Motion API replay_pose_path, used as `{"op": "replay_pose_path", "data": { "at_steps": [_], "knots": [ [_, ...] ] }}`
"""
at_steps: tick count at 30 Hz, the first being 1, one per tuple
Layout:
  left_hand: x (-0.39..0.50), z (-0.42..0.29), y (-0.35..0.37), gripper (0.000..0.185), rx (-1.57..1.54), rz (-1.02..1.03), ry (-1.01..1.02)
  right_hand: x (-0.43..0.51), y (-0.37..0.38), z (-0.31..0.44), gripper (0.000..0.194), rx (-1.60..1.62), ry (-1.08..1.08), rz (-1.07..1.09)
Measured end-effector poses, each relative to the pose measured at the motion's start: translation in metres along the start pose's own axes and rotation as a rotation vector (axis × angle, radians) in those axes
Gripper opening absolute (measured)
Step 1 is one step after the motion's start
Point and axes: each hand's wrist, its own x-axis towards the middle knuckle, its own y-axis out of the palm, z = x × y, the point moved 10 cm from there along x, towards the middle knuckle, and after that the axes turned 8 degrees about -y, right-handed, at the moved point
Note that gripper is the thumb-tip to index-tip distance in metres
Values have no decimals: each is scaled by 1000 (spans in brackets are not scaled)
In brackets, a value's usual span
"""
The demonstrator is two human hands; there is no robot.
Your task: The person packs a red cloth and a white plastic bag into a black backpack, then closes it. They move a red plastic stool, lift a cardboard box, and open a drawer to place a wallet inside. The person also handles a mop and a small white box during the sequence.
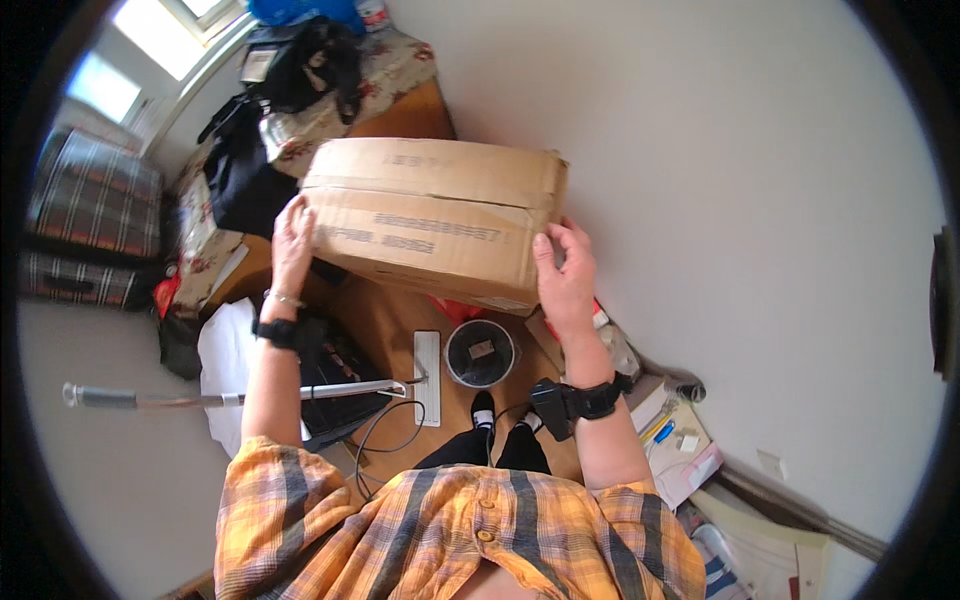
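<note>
A closed brown cardboard box (427,217) with printed writing is held up in front of me, above the floor. My left hand (294,236) presses against its left end, fingers upward. At the right end, my right hand (566,262) grips the lower corner, with the thumb on the near face and the other fingers partly hidden behind. Below the box, a round bin (481,352) with a dark inside stands on the floor near my feet. A flat mop (427,379) lies just left of the bin, its handle running to the left under my left forearm.
A table with a floral cloth (394,67) carries black bags (244,165) at the upper left. Plaid storage bags (97,199) are stacked at the far left. A dark bag (337,375) and a looped cable (360,457) lie on the floor. A wall (712,187) rises at right.
</note>
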Motion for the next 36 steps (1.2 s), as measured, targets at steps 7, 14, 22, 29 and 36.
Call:
{"op": "replay_pose_path", "data": {
  "at_steps": [7,14,22,29,36],
  "knots": [
    [29,25,5,34,147,-64,-117,23,33,-10,40,-47,15,119],
    [33,34,11,34,0,-38,-222,10,27,-17,35,-8,9,155],
    [-8,-33,-2,36,359,-179,-181,-14,8,-39,34,71,9,105],
    [-53,-63,-5,37,421,-216,-176,-29,0,-47,33,97,36,36],
    [-76,-91,4,41,639,-290,-85,-38,-8,-52,35,17,47,2]
  ]
}}
